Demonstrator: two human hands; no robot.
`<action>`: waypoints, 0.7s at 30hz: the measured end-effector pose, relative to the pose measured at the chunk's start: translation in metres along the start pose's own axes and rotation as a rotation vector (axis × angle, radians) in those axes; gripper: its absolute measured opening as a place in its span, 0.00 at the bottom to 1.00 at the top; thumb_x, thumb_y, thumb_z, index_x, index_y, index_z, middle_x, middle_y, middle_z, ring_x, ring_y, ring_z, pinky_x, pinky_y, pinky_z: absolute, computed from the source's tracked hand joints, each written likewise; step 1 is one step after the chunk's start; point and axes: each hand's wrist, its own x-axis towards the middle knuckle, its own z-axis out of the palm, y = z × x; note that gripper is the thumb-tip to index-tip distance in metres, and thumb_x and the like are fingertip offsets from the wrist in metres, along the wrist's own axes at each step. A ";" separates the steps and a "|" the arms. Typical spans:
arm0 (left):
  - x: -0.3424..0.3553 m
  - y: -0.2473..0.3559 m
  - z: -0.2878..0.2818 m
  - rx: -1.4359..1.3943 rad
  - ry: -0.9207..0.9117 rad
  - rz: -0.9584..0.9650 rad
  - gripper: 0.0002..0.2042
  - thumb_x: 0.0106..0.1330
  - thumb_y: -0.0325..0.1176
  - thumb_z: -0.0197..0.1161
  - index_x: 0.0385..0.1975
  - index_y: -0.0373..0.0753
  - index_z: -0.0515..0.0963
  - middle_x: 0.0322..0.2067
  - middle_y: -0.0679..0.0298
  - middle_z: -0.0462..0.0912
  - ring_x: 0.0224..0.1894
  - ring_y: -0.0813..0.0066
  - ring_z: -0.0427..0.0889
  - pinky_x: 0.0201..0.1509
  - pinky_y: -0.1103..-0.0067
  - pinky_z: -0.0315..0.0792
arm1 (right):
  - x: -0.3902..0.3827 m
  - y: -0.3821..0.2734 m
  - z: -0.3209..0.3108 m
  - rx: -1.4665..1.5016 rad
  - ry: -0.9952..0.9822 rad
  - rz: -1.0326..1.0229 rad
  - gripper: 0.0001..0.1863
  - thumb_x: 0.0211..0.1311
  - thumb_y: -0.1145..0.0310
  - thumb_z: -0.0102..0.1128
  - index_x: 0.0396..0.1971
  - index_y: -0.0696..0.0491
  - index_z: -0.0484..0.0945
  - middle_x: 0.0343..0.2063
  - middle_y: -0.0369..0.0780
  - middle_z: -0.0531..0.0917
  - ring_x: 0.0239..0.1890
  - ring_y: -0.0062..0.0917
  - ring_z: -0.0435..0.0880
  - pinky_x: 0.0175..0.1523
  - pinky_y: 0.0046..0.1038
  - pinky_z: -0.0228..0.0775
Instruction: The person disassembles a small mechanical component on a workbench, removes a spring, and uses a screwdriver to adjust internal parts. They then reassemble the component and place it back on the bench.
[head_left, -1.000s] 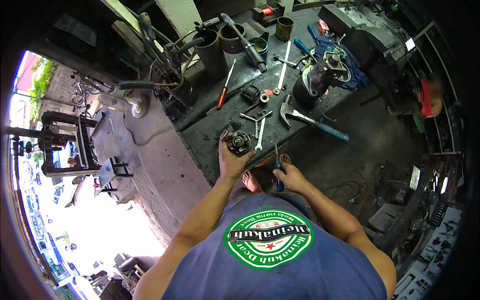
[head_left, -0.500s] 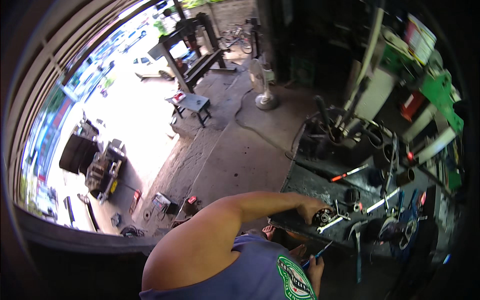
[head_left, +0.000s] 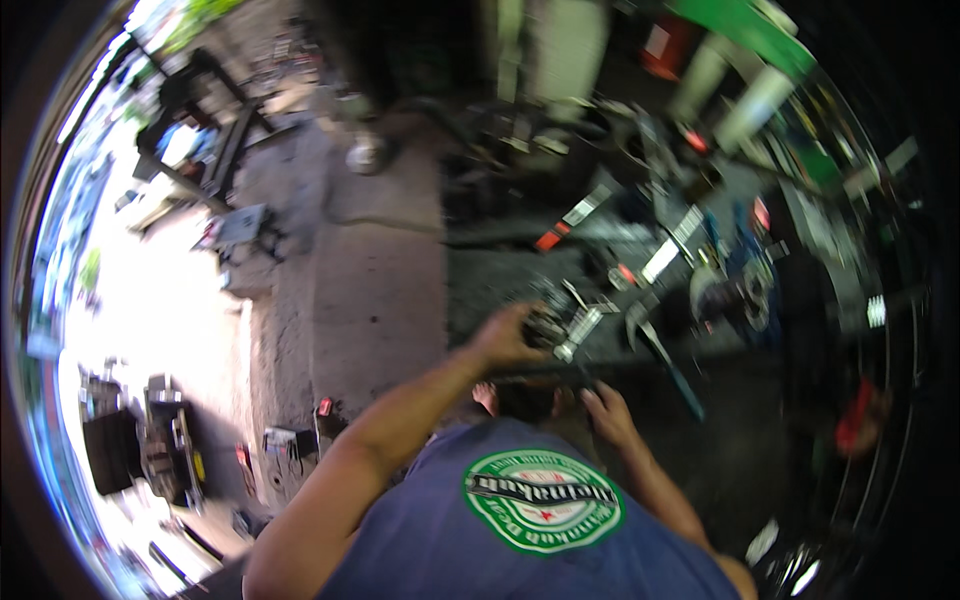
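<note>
My left hand [head_left: 503, 338] is curled around a round dark metal part [head_left: 546, 328] at the near edge of the workbench [head_left: 480, 290]. Closed on a slim screwdriver [head_left: 586, 374], my right hand [head_left: 610, 414] is below that edge, just right of the part; its blue handle shows better in the earlier frame. Beside the part lies a silver wrench [head_left: 577, 336], with a small T-shaped metal tool [head_left: 574, 294] above it. Further right, a hammer [head_left: 660, 352] with a teal handle hangs partly over the edge. Motion blurs the picture.
A red-handled tool [head_left: 573, 218] and a long bright metal bar [head_left: 672, 245] lie farther back on the bench. To the left are a standing fan [head_left: 366, 152], a small grey bench [head_left: 243, 225] and a battery-like box [head_left: 288, 442] on the concrete floor [head_left: 375, 270].
My head has turned right, so the scene has shifted left and more of the right arm shows. The left hand stays at the round part; the right hand still has the screwdriver.
</note>
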 end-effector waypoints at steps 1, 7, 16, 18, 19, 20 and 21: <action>0.009 0.000 -0.015 0.173 -0.100 0.040 0.46 0.49 0.37 0.91 0.72 0.38 0.76 0.61 0.53 0.89 0.63 0.64 0.88 0.73 0.66 0.80 | -0.007 -0.009 -0.003 -0.120 -0.038 -0.081 0.22 0.84 0.57 0.61 0.67 0.54 0.83 0.43 0.43 0.91 0.39 0.35 0.90 0.46 0.37 0.83; 0.005 0.001 -0.021 0.157 -0.078 0.133 0.55 0.51 0.34 0.89 0.81 0.37 0.64 0.70 0.55 0.80 0.72 0.61 0.80 0.81 0.68 0.71 | -0.018 -0.057 -0.009 -0.317 -0.133 -0.343 0.31 0.82 0.60 0.60 0.80 0.50 0.70 0.57 0.57 0.89 0.58 0.56 0.90 0.63 0.49 0.81; -0.011 0.012 0.079 0.041 0.676 -0.081 0.47 0.50 0.33 0.93 0.71 0.35 0.72 0.58 0.58 0.87 0.60 0.67 0.86 0.69 0.71 0.80 | -0.006 -0.063 -0.015 -0.360 -0.063 -0.385 0.32 0.82 0.58 0.62 0.81 0.44 0.71 0.57 0.56 0.90 0.60 0.55 0.89 0.65 0.49 0.81; -0.006 0.015 0.079 0.063 0.709 -0.084 0.43 0.51 0.33 0.92 0.68 0.36 0.74 0.55 0.59 0.88 0.57 0.69 0.87 0.66 0.72 0.81 | 0.001 -0.062 -0.016 -0.347 -0.066 -0.400 0.31 0.82 0.58 0.62 0.81 0.44 0.72 0.59 0.56 0.89 0.61 0.56 0.88 0.67 0.48 0.80; -0.005 0.016 0.080 0.065 0.717 -0.062 0.42 0.52 0.32 0.92 0.68 0.36 0.75 0.54 0.59 0.88 0.56 0.69 0.88 0.65 0.72 0.82 | 0.004 -0.062 -0.016 -0.342 -0.058 -0.413 0.31 0.82 0.59 0.62 0.80 0.44 0.73 0.60 0.56 0.88 0.62 0.56 0.88 0.68 0.48 0.79; -0.006 0.017 0.079 0.060 0.720 -0.063 0.41 0.52 0.32 0.91 0.67 0.36 0.75 0.53 0.59 0.88 0.55 0.70 0.88 0.64 0.72 0.82 | 0.007 -0.062 -0.016 -0.334 -0.048 -0.436 0.30 0.82 0.59 0.62 0.80 0.45 0.73 0.60 0.56 0.88 0.62 0.56 0.87 0.69 0.48 0.79; -0.006 0.017 0.080 0.056 0.723 -0.089 0.40 0.52 0.32 0.91 0.66 0.36 0.75 0.52 0.60 0.88 0.54 0.70 0.88 0.63 0.73 0.82 | 0.009 -0.062 -0.016 -0.320 -0.054 -0.434 0.30 0.82 0.59 0.62 0.80 0.45 0.73 0.60 0.57 0.88 0.62 0.56 0.87 0.69 0.48 0.78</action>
